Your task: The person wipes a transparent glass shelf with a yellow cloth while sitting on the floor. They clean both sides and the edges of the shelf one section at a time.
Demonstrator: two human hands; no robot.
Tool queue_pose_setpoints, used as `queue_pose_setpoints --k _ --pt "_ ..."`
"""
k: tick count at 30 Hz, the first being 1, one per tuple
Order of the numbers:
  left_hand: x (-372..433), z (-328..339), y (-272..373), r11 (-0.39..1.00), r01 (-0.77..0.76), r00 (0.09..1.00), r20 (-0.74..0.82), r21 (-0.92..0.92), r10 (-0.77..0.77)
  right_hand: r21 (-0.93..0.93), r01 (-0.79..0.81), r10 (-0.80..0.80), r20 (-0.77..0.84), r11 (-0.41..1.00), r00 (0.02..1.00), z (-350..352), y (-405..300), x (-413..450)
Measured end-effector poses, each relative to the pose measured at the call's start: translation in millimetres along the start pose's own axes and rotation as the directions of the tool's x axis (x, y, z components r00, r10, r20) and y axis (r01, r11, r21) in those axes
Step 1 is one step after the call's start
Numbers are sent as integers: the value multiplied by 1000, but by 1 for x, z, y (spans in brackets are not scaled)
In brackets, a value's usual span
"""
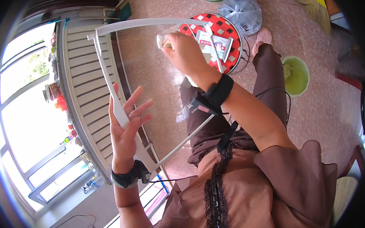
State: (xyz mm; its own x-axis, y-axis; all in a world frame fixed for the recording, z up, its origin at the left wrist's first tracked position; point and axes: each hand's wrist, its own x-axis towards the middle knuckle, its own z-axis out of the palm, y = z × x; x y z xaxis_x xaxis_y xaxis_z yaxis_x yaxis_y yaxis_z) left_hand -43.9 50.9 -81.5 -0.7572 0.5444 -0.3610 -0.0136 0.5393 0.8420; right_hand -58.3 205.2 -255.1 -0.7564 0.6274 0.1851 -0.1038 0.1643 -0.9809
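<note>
A large white rectangular frame (149, 22), seemingly plastic, stands tilted in front of me. My left hand (124, 128) supports its left side between thumb and palm, the other fingers spread. My right hand (185, 53) is raised inside the frame's outline, its fingers pinched on a small whitish wad (160, 41), blurred, perhaps tissue or a wipe. Behind my right hand is a round stool with a red, black and white patterned top (201, 18). On the stool lies a white packet of wipes (214, 43) with red and blue print. Both wrists wear black straps with small devices.
A tied clear plastic bag (240, 14) sits on the floor beyond the stool. A green-yellow basin (296, 76) is right of my legs. A white slatted radiator or panel (91, 87) runs under the window at left. Black cables hang by my lap and stool.
</note>
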Motion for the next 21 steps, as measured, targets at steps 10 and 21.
queue_pose_setpoints --k 10,21 --pt "-8 -3 -6 999 -6 1000 20 -40 7 47 180 -179 -22 983 984 4 -24 -25" --pt "-1 0 -2 999 -17 999 36 -35 19 -83 27 -29 -20 996 999 -2 -12 -9"
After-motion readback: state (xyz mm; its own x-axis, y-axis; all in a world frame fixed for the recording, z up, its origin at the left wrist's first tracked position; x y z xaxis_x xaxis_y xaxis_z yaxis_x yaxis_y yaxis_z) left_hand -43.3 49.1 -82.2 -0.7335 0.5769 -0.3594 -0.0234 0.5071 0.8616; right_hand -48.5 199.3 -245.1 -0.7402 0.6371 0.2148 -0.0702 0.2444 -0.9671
